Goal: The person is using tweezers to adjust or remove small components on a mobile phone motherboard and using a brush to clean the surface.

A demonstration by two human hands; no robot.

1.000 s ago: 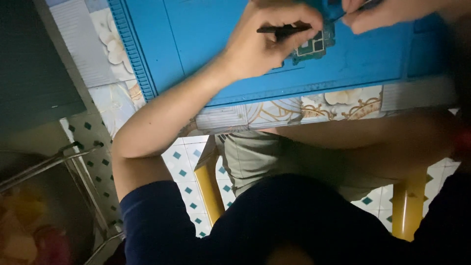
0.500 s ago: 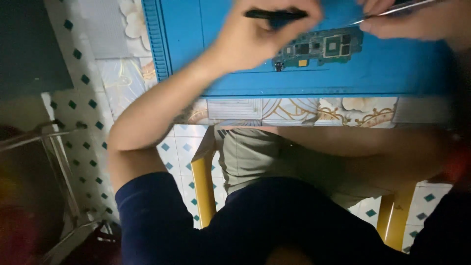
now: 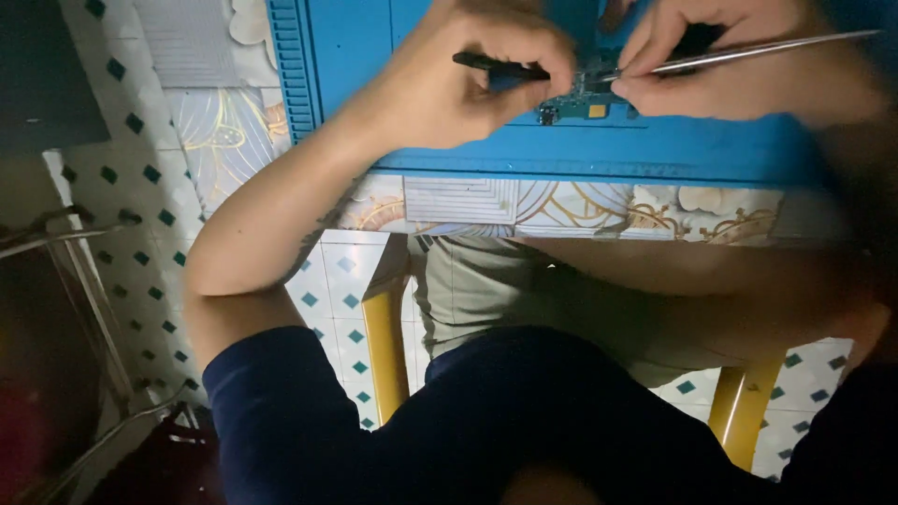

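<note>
The small green circuit board point(image 3: 582, 93) lay on the blue mat point(image 3: 374, 56) between your hands, its long axis across you. Your left hand point(image 3: 468, 79) pinched a black tool point(image 3: 500, 65); your right hand point(image 3: 720, 70) gripped metal tweezers point(image 3: 767, 51), tips touching the board, on the patterned worktop point(image 3: 561, 210).

head cam | steep downward look | close over blue work mat point(image 3: 393, 37) | single view

Blue mat point(image 3: 711, 150), green circuit board point(image 3: 575, 101), teal-diamond white floor tiles point(image 3: 332, 309)
</note>
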